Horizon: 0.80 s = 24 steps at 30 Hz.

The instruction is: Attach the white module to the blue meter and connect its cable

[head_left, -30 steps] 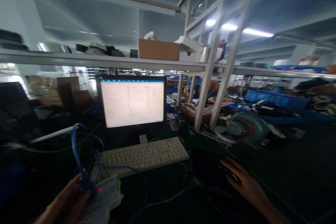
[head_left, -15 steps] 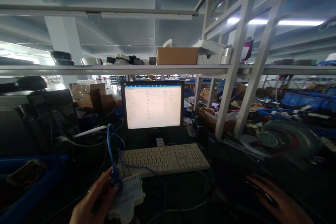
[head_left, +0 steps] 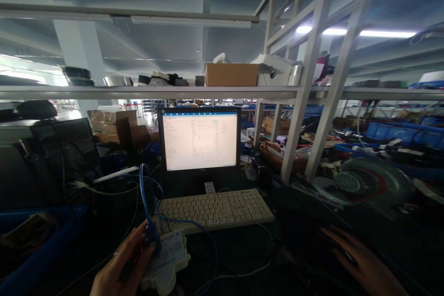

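Observation:
My left hand (head_left: 126,256) is closed, its fingers and thumb pinching the blue plug (head_left: 151,236) of a blue cable (head_left: 143,189). That plug sits against the left edge of a white plastic module (head_left: 168,254) with a printed label and a green strip on its right side; whether it is fully seated I cannot tell. At the right, my right hand (head_left: 362,259) rests over a dark computer mouse (head_left: 342,252), fingers along its top. Between the hands lies a beige keyboard (head_left: 215,210), with a lit monitor (head_left: 201,141) behind it.
A blue bin (head_left: 38,245) stands at the left, beside a dark computer case (head_left: 21,162). Loose cables cross the bench. On the right are metal uprights (head_left: 301,101) and a round greenish reel-like object (head_left: 367,182). A shelf (head_left: 166,92) with a cardboard box (head_left: 231,75) spans overhead.
The whole view has shifted slightly left, as my head turned a little. Both hands keep their holds, on the plug and on the mouse.

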Tool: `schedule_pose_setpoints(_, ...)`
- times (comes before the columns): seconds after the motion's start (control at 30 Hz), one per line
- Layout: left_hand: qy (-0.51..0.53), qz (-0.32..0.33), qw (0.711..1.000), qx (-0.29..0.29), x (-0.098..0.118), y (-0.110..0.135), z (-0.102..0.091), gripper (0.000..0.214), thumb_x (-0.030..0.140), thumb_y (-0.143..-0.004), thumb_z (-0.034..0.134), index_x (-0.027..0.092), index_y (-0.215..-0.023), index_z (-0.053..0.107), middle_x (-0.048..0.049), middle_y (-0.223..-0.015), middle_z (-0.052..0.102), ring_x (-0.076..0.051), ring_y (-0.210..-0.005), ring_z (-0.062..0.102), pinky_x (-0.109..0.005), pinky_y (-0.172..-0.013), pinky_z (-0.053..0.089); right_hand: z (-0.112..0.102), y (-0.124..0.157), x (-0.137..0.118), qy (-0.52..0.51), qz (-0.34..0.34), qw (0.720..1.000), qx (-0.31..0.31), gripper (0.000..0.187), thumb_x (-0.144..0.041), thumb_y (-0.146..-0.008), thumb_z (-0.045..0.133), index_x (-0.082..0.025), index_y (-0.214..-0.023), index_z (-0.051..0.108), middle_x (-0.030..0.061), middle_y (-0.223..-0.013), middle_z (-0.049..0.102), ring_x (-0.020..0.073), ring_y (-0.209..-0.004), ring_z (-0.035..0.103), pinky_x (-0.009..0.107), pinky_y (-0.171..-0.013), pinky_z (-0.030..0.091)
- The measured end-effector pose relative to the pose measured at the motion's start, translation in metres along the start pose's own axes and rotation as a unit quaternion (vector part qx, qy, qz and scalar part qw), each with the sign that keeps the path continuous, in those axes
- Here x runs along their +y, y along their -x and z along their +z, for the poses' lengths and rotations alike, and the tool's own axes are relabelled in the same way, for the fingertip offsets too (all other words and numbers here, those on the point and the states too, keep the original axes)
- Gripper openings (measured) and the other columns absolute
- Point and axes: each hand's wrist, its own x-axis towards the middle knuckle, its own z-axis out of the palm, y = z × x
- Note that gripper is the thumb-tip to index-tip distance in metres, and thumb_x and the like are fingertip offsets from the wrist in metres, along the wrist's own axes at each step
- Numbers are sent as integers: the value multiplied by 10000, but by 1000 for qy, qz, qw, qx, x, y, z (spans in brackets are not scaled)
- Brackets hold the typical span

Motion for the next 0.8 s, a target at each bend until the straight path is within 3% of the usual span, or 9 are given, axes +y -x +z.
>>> schedule_pose_setpoints(0.17, -16, -8, 1000, -17, -6, 4, -1, 374, 398, -793, 635, 297, -1153, 639, 21, -1065, 699, -187, -868, 687, -224, -785, 528, -1, 0, -2, 7, 9, 1000, -6, 515, -590, -875, 408, -298, -1268, 567, 95, -1327, 533, 283, -1152, 567, 475, -943, 509)
schedule_pose_setpoints(0.4, -7, 18, 1000, 4, 9, 0, -1, 306, 382, -800, 623, 280, -1085, 669, 19, -1029, 711, -160, -876, 684, -189, -785, 500, 3, 2, 6, 19, -13, 1000, 1, 499, -578, -879, 409, -311, -1272, 559, 81, -1317, 541, 281, -1134, 580, 464, -925, 530)
schedule_pose_setpoints(0.63, -35, -30, 999, -17, 7, 5, -1, 369, 420, -824, 585, 236, -1136, 655, -35, -1038, 710, -222, -947, 674, -315, -869, 521, 23, 8, 30, -18, -11, 1000, 15, 439, -503, -885, 409, -385, -1290, 528, 71, -1328, 529, 318, -1171, 544, 516, -950, 516)
schedule_pose_setpoints(0.8, -38, -47, 998, -23, 7, 5, -1, 394, 434, -827, 573, 231, -1157, 645, -47, -987, 721, -232, -928, 682, -346, -880, 529, 31, 8, 39, -37, -28, 998, 38, 437, -486, -866, 434, -465, -1300, 482, 55, -1311, 542, 326, -1139, 562, 547, -914, 530)
